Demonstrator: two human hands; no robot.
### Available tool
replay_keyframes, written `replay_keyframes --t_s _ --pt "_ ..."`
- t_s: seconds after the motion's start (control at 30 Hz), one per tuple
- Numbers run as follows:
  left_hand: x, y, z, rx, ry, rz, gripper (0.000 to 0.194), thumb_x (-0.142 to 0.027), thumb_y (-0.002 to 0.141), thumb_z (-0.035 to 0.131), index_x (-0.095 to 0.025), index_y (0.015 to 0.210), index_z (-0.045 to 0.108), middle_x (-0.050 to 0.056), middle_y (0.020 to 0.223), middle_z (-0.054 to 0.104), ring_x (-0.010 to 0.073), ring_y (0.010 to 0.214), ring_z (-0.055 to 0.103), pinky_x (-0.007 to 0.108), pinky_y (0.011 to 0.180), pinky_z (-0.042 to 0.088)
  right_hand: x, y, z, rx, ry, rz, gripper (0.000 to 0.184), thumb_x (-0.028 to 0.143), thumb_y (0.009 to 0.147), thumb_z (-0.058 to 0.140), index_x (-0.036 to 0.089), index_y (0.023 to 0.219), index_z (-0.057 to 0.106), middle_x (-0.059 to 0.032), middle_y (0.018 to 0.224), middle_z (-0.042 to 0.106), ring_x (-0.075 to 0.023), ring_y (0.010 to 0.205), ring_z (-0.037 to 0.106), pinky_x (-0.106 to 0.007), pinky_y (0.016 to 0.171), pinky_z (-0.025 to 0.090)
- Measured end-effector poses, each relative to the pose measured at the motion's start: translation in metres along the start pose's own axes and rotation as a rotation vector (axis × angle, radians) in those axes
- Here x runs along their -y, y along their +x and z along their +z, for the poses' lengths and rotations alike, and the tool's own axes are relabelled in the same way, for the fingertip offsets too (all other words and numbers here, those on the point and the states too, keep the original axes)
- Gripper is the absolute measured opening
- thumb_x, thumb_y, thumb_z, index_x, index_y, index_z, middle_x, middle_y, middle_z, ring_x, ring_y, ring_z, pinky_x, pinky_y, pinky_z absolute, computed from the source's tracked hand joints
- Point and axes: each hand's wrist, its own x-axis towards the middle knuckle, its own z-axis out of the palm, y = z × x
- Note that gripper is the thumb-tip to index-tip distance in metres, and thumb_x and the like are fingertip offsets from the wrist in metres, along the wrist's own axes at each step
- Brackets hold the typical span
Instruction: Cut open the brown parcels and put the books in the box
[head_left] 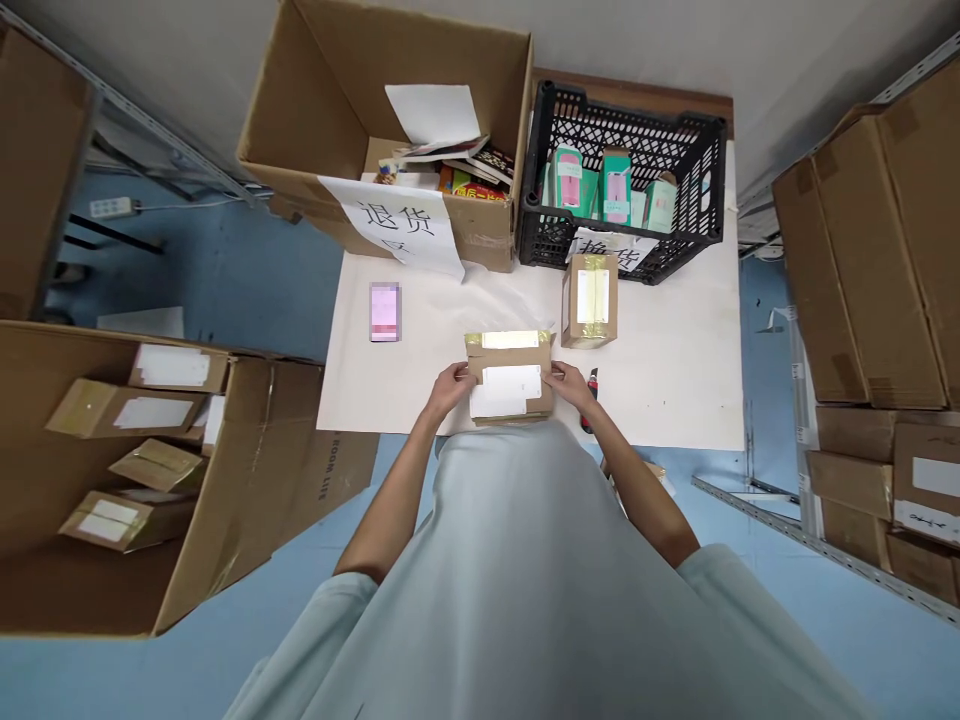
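A small cardboard box (511, 358) with white labels sits at the near edge of the white table, in front of my body. Its far edge carries yellowish tape and another strip of label, and looks partly lifted. My left hand (451, 390) grips the box's left side, thumb and fingers closed at its edge. On the opposite side, my right hand (570, 386) pinches the right edge. A red and black utility knife (590, 402) lies beside my right hand, partly under the wrist. Another taped cardboard box (590, 300) stands farther back to the right.
At the back are a large open carton (487, 235) holding books and a black plastic crate (622, 112) of green boxes. A phone with a pink screen (385, 312) lies on the left. A big carton of parcels (247, 450) stands lower left; shelves of cartons (877, 260) flank the right.
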Motion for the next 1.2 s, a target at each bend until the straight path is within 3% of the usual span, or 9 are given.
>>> replay_keyframes --t_s 0.13,0.3,0.43,0.63,0.7,0.8,0.9,1.0,1.2 --pt "-0.011 -0.019 0.004 0.039 0.027 0.100 0.068 -0.025 0.072 0.076 -0.017 0.139 0.073 0.012 0.128 0.081 0.0292 0.116 0.074 0.041 0.100 0.065 -0.006 -0.023 -0.018 -0.074 -0.014 -0.078 0.056 0.045 0.086 0.080 0.023 0.137 0.076 -0.0130 0.146 0.080 -0.0316 0.123 0.079 -0.050 0.111 0.067" --pt "-0.007 -0.034 0.036 0.101 -0.004 0.259 0.082 -0.020 0.069 0.074 -0.021 0.151 0.068 0.014 0.147 0.070 0.0220 0.102 0.071 0.033 0.081 0.063 -0.028 -0.055 -0.047 -0.202 -0.079 -0.079 0.050 0.047 0.083 0.075 0.022 0.127 0.073 -0.0123 0.122 0.085 -0.0300 0.111 0.079 -0.052 0.108 0.067" --pt "0.006 -0.037 0.059 0.140 -0.028 0.205 0.085 -0.016 0.071 0.071 -0.019 0.155 0.065 0.016 0.141 0.072 0.0189 0.096 0.071 0.037 0.089 0.065 -0.045 -0.073 -0.054 -0.215 -0.108 0.009 0.044 0.047 0.081 0.070 0.021 0.117 0.073 -0.0121 0.115 0.085 -0.0304 0.105 0.080 -0.053 0.105 0.068" --pt "0.009 -0.039 0.084 0.215 -0.099 0.192 0.081 -0.015 0.079 0.069 -0.015 0.160 0.061 0.021 0.153 0.070 0.0231 0.105 0.076 0.042 0.095 0.066 -0.056 -0.086 -0.062 -0.240 -0.070 0.027 0.054 0.052 0.082 0.071 0.020 0.124 0.077 -0.0155 0.126 0.085 -0.0337 0.117 0.079 -0.057 0.110 0.067" --pt "0.010 -0.034 0.088 0.192 -0.062 0.178 0.077 -0.015 0.081 0.070 -0.016 0.157 0.063 0.020 0.153 0.071 0.0245 0.106 0.076 0.044 0.098 0.066 -0.058 -0.088 -0.073 -0.270 -0.072 0.041 0.061 0.048 0.080 0.071 0.017 0.132 0.077 -0.0181 0.129 0.084 -0.0356 0.121 0.078 -0.060 0.112 0.065" --pt "0.018 -0.016 0.078 0.004 0.109 0.170 0.063 -0.019 0.085 0.075 -0.017 0.148 0.068 0.019 0.146 0.074 0.0280 0.106 0.075 0.049 0.106 0.063 -0.057 -0.096 -0.093 -0.380 -0.084 0.045 0.074 0.040 0.078 0.065 0.013 0.146 0.071 -0.0240 0.142 0.079 -0.0381 0.131 0.075 -0.063 0.113 0.064" --pt "0.030 0.005 0.059 -0.103 0.293 0.235 0.042 -0.026 0.093 0.073 -0.019 0.134 0.072 0.021 0.145 0.070 0.0364 0.120 0.071 0.056 0.115 0.057 -0.045 -0.107 -0.108 -0.533 -0.104 -0.006 0.077 0.039 0.083 0.063 0.013 0.156 0.065 -0.0263 0.151 0.074 -0.0373 0.135 0.074 -0.064 0.113 0.064" --pt "0.036 0.022 0.052 -0.033 0.377 0.308 0.022 -0.026 0.094 0.070 -0.022 0.115 0.073 0.022 0.141 0.070 0.0419 0.136 0.061 0.061 0.122 0.051 -0.019 -0.117 -0.112 -0.624 -0.137 -0.104 0.068 0.042 0.093 0.062 0.019 0.157 0.064 -0.0224 0.152 0.075 -0.0345 0.135 0.073 -0.063 0.113 0.064" --pt "0.035 0.032 0.080 0.130 0.384 0.370 0.023 -0.019 0.085 0.068 -0.017 0.108 0.071 0.034 0.142 0.068 0.0476 0.140 0.059 0.067 0.125 0.045 0.048 -0.130 -0.096 -0.575 -0.229 -0.271 0.050 0.043 0.107 0.060 0.026 0.153 0.071 -0.0152 0.152 0.075 -0.0313 0.137 0.073 -0.057 0.115 0.065"
